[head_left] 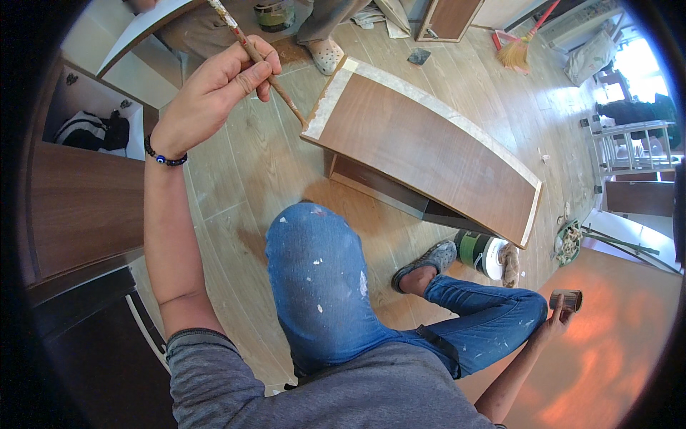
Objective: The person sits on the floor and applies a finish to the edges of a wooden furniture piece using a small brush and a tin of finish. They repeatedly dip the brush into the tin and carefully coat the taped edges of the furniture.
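My left hand (221, 89), with a dark beaded bracelet at its wrist, pinches a thin paint-stained paintbrush (275, 82). The brush tip meets the left corner of a brown wooden drawer-like box (421, 136), whose long top panel has pale masking tape (436, 101) along several edges. Whether the tip touches wood or tape, I cannot tell. Far to the right, beside my bent knee, my right hand (559, 318) is wrapped round a small open brown-stained cup (572, 299). What the cup contains is hidden.
A green-and-white paint bucket (480, 254) sits by my clog (429, 264). Ahead is another person's white clog (326, 57), near a dark bucket (275, 14). A cabinet (86, 207) stands at left. A broom (514, 56) and a wooden panel (450, 18) are farther off.
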Demonstrator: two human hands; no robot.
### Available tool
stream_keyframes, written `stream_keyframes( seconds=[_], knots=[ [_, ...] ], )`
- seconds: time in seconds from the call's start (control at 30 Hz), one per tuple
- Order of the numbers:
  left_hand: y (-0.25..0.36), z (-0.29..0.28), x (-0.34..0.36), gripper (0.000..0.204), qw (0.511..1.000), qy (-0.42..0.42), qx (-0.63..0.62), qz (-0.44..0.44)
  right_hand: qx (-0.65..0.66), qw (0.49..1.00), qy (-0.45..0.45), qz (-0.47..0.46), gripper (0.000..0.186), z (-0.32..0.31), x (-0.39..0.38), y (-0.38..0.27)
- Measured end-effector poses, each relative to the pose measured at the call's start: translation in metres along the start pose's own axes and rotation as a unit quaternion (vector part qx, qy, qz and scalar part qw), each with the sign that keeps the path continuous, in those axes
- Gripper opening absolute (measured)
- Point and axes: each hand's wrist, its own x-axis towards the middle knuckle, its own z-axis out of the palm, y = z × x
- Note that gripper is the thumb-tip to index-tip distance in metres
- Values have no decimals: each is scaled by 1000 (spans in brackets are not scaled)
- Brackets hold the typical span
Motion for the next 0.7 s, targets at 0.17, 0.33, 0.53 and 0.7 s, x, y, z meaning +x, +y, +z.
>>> stream_keyframes(
  seconds=[0.17,0.33,0.53,0.7],
  knots=[
    [1,5,2,18,1000,12,12,14,-7,1000,-7,6,46,-1,-1,-3],
    [-4,5,9,18,999,14,21,23,-5,1000,-6,9,46,-1,-1,-5],
    [-6,7,22,18,998,30,36,37,-6,1000,-6,10,45,1,-2,-7],
    [-18,16,36,20,994,83,27,68,-9,1000,-18,-7,44,2,-3,-7]
  ],
)
